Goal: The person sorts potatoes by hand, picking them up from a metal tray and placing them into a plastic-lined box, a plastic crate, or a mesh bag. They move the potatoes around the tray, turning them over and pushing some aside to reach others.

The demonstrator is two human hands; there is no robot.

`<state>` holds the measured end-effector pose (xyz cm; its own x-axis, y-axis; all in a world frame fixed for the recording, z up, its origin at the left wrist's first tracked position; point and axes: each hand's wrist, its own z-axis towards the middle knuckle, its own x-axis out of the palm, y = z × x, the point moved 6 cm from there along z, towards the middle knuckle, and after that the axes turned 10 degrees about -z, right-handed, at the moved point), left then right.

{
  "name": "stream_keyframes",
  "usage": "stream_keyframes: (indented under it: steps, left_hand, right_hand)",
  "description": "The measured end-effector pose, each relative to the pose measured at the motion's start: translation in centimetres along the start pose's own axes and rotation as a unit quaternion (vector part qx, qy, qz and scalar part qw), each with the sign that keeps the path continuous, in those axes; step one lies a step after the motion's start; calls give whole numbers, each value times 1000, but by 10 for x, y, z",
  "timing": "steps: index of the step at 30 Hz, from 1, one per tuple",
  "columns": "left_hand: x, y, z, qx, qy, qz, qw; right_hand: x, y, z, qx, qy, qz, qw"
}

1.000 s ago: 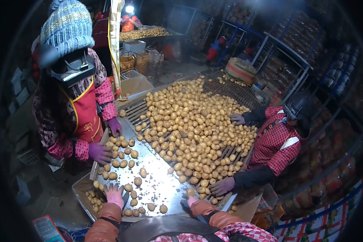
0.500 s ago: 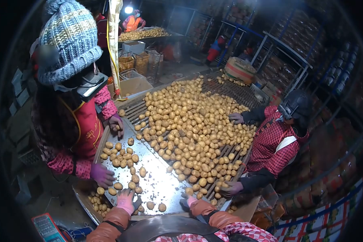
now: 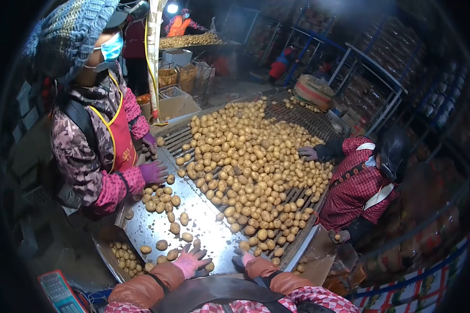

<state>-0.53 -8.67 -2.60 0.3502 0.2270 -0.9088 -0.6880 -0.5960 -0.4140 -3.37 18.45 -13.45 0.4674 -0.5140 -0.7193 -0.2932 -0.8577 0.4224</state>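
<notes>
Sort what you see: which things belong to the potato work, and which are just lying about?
Belonging to the work:
potatoes
metal surface
slatted bed
potato bin

Probably just lying about, untouched:
red-and-teal device
cardboard box beside the pole

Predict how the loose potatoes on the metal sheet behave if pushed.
The potatoes will probably roll, perhaps unevenly: they look rounded, some oblong. They might also slide, as the metal sheet looks shiny and flat. Likely stiff when gripped; none visibly sags.
</notes>
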Motion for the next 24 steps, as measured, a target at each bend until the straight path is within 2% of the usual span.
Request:
stream_keyframes:
  steps: [1, 3, 4, 6, 7, 9, 12, 14, 16, 24]
  left_hand:
    - [-2, 2, -3, 0, -1, -1, 1000]
    - [-6, 21, -4, -111, 73, 0, 991]
    - [-12, 35, -8, -182, 28, -14, 983]
    - [4, 82, -28, -249, -145, -25, 957]
    - [0, 87, -35, -249, -143, -26, 958]
    - [-17, 97, -56, -291, -207, -12, 934]
    - [-28, 97, -71, -287, -201, -8, 936]
    - [-18, 100, -73, -266, -238, 15, 934]
    - [-15, 100, -75, -312, -244, -7, 918]
    - [-19, 89, -71, -312, -306, 15, 899]
  right_hand:
    - [22, -23, 24, -24, 3, 29, 999]
    - [44, -54, 53, -47, 4, 57, 997]
    - [48, -60, 57, -64, -3, 50, 997]
    - [51, -64, 59, -79, -8, 46, 996]
    - [48, -60, 53, -59, 19, 62, 996]
    - [38, -47, 43, -40, 44, 78, 995]
    - [11, -18, 22, -27, 22, 23, 999]
    - [-6, 3, 5, -55, 18, 20, 998]
    - [-4, 2, 9, -49, 22, 17, 998]
    - [-7, 11, 4, -37, 26, 13, 999]
